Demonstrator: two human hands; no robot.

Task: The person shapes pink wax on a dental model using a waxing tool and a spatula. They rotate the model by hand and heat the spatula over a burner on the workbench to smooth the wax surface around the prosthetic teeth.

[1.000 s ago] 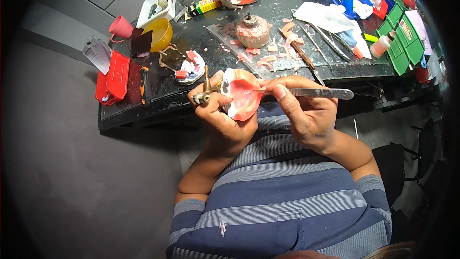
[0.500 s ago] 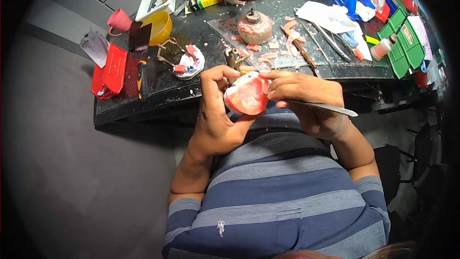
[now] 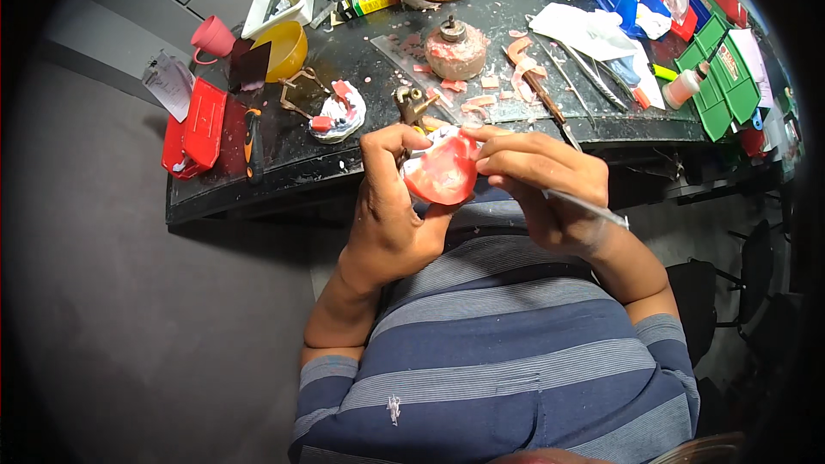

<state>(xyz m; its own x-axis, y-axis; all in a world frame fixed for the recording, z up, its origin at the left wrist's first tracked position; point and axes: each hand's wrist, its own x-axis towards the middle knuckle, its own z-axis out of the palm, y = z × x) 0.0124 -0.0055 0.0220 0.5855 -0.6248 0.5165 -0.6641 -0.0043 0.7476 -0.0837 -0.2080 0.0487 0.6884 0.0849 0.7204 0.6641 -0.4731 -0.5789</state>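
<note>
In front of my chest, my left hand point(image 3: 391, 198) grips a dental cast with red-pink wax point(image 3: 440, 174) over its face and white plaster at its upper edge. My right hand point(image 3: 546, 180) is closed around a slim metal wax carver point(image 3: 589, 206), whose handle end sticks out to the right. Its working tip is hidden by the fingers. The right fingertips touch the right edge of the wax. Just beyond the cast, on the bench edge, is a brass burner nozzle point(image 3: 415, 105). Another white cast with pink wax blocks point(image 3: 342, 112) lies farther left.
A wax-spattered round burner point(image 3: 455, 50) stands among pink wax scraps on the black bench point(image 3: 284, 150). Knives and long tools point(image 3: 550, 103) lie to its right. A red box point(image 3: 198, 133), orange-handled tool point(image 3: 253, 144) and yellow bowl point(image 3: 286, 47) sit left; green bins point(image 3: 722, 77) stand right.
My right hand has shifted slightly left, and the carver's handle has swung, pointing more downward with some blur. My left hand keeps its hold on the cast.
</note>
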